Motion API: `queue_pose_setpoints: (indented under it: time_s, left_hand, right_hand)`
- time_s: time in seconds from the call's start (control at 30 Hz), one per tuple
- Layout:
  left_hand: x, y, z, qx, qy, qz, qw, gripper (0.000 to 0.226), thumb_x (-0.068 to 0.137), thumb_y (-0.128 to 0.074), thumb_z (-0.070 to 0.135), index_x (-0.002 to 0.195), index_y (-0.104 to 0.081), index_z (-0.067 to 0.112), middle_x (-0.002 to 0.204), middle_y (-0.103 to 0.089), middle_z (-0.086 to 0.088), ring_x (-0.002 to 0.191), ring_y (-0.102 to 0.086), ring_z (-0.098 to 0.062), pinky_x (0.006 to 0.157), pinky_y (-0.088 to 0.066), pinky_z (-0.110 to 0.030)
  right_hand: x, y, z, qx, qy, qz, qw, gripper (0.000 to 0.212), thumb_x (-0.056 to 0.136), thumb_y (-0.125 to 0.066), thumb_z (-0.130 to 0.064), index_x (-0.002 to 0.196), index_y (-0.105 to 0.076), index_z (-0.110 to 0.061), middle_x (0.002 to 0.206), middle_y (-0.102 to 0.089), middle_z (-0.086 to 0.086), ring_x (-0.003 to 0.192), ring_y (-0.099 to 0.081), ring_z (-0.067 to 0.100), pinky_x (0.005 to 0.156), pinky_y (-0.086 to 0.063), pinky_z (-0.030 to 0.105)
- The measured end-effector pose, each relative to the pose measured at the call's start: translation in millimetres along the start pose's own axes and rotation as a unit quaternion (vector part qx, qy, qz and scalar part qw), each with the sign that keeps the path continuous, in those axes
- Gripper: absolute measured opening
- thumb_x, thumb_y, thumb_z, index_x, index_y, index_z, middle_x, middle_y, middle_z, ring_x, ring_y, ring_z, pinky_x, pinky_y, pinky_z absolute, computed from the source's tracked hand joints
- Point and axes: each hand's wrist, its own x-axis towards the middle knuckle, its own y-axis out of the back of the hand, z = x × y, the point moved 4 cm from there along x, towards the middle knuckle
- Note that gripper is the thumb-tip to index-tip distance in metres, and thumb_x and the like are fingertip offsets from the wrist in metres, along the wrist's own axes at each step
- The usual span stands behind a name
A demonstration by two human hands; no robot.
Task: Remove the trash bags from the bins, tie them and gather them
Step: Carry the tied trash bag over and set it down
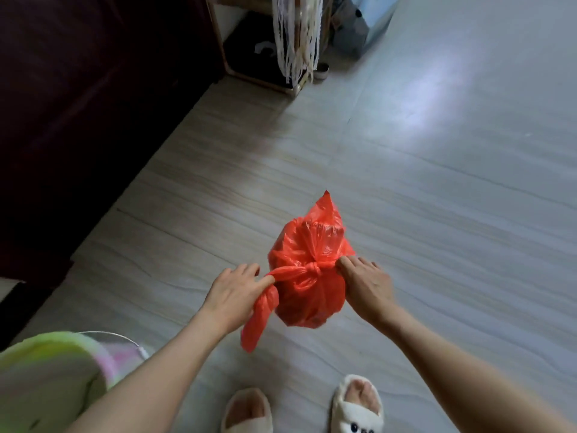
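Red trash bag [307, 276] out of bin, held mid-air above floor [437, 214] — knot formed. Left hand [232, 292] and right hand [367, 284] each pinch handle end, apparently tightening. Gathering left — other bags unseen.

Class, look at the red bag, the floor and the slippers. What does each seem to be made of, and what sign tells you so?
Red bag: thin glossy plastic film, judging by its crinkles, sheen and tight knot.
Floor: smooth tile or vinyl with a grey wood-grain pattern; it reflects light, and seams show.
Slippers: fuzzy cream plush, probably synthetic fleece, given the soft blurred edges.
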Motion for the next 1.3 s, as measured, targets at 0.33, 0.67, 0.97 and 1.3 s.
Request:
queue_pose_setpoints:
  time_s: [0.33, 0.67, 0.97, 1.3]
  left_hand:
    - [-21, 321, 113, -0.167, 0.024, -0.009, 0.986, 0.038, 0.061, -0.059, 0.015, 0.097, -0.066, 0.027, 0.103, -0.063, -0.007, 0.091, -0.063, -0.029, 0.070, -0.055, -0.040]
    - [32, 502, 247, -0.118, -0.126, -0.031, 0.984, 0.039, 0.082, -0.046, 0.036, 0.119, -0.056, 0.030, 0.130, -0.051, -0.011, 0.113, -0.054, -0.034, 0.087, -0.045, -0.044]
    - [199, 549, 311, -0.067, -0.205, -0.072, 0.974, 0.051, 0.091, -0.049, 0.021, 0.139, -0.034, 0.034, 0.154, -0.015, -0.005, 0.138, -0.025, -0.027, 0.108, -0.032, -0.042]
    - [446, 635, 381, -0.113, -0.191, 0.004, 0.975, 0.040, 0.094, -0.040, 0.035, 0.134, -0.043, 0.030, 0.143, -0.040, 0.000, 0.131, -0.036, -0.022, 0.101, -0.033, -0.033]
  right_hand:
    - [-100, 305, 8, 0.185, -0.159, 0.085, 0.966, 0.011, 0.089, -0.045, -0.012, 0.093, -0.055, -0.011, 0.096, -0.065, 0.013, 0.090, -0.058, 0.037, 0.061, -0.030, 0.032]
    - [-166, 512, 102, 0.252, -0.239, 0.103, 0.932, 0.019, 0.091, -0.047, -0.016, 0.106, -0.058, -0.014, 0.107, -0.067, 0.014, 0.100, -0.059, 0.036, 0.072, -0.040, 0.035]
    - [-117, 594, 225, 0.193, -0.346, 0.147, 0.906, 0.019, 0.092, -0.043, -0.021, 0.105, -0.056, -0.014, 0.110, -0.065, 0.013, 0.103, -0.057, 0.035, 0.078, -0.043, 0.037]
    - [-6, 683, 390, 0.155, -0.411, 0.123, 0.890, 0.021, 0.093, -0.043, -0.026, 0.103, -0.054, -0.011, 0.109, -0.064, 0.016, 0.102, -0.058, 0.035, 0.077, -0.043, 0.035]
